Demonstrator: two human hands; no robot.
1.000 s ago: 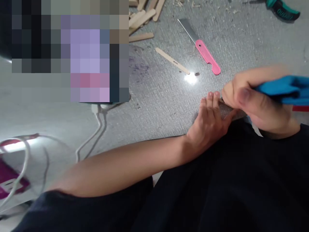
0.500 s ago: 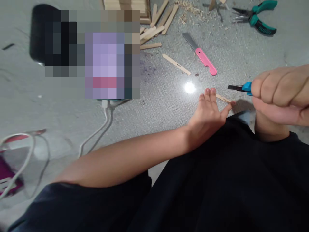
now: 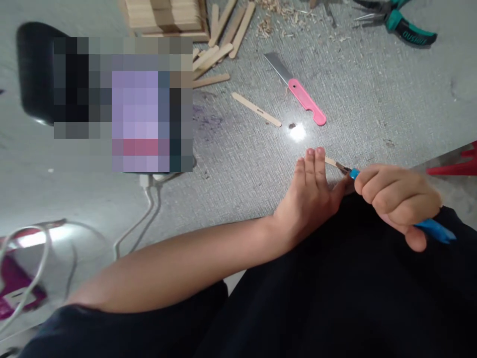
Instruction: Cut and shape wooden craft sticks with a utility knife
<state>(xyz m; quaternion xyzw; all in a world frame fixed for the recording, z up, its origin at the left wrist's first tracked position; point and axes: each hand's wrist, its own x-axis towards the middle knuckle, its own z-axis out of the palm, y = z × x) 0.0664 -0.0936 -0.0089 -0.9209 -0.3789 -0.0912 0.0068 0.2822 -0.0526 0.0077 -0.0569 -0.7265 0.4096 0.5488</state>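
Observation:
My left hand [image 3: 308, 186] lies flat near the table's edge, fingers stretched out over a wooden craft stick [image 3: 330, 161]. Part of that stick shows between the fingers and the thumb; the rest is hidden beneath the hand. A blue utility knife [image 3: 434, 229] is wrapped in my right fist, my right hand [image 3: 400, 194]. Its dark blade meets the stick beside my left thumb. Beyond my fingers lie another craft stick [image 3: 257, 109] with a small slot in it and a pink-handled knife [image 3: 306, 101] with its blade unfolded.
Loose craft sticks [image 3: 212, 59] lie by a wooden stick-built piece [image 3: 166, 20] at the back, near wood shavings [image 3: 272, 25]. Green-handled pliers [image 3: 410, 30] are at the back right. A blurred-out device with a white cable [image 3: 147, 199] and a black object [image 3: 33, 74] stand left.
My right hand has come left and down with the utility knife, bringing its blade from the air onto the stick. My left hand stays on the stick; the whole view has shifted slightly.

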